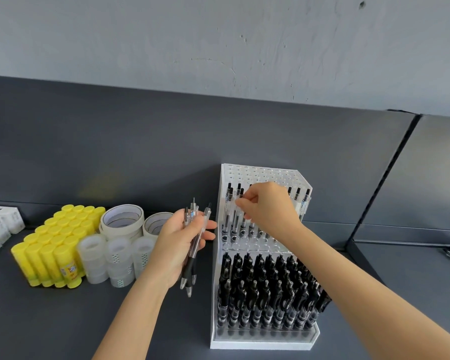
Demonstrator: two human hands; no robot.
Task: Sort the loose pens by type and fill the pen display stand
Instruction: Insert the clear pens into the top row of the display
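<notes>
Clear pens [193, 213] bundled in left grip [178, 245]; right grip [268, 206] pinches single pen [241, 193] over stand's [261, 172] open holes.

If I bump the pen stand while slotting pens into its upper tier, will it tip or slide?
Probably not tip: the pen stand has a wide base and its lower tier is packed with black pens, keeping weight low. It may slide, since smooth plastic sits on a smooth counter. The right hand works high up, so push gently.
</notes>
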